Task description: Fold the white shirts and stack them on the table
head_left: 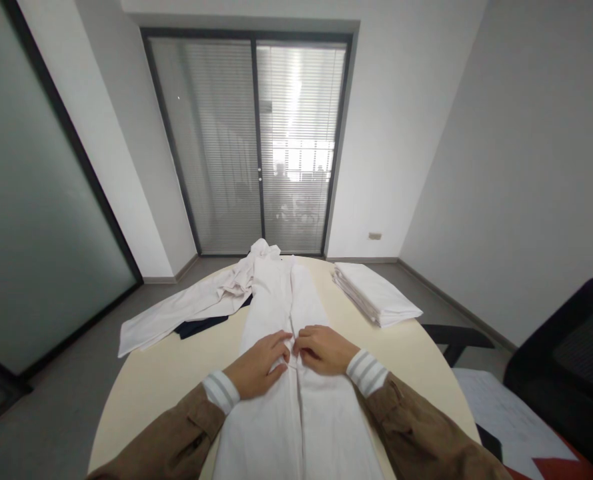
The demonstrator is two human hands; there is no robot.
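A long white coat [276, 293] lies lengthwise across the round table, its collar at the far end and one sleeve [176, 317] stretched out to the left. My left hand [263, 363] rests on the coat's left front, with the fingertips curled in at the middle opening. Opposite it, my right hand [323, 348] has its fingers bent and pressed together on the other edge of that opening. Both hands pinch the cloth close to each other; whether a button sits between the fingertips is hidden.
A folded stack of white cloth [376, 293] lies at the table's right. Dark navy fabric [203, 327] shows from under the sleeve. The cream round table [141, 400] has a black chair [566, 360] on its right, with white and red items on the seat.
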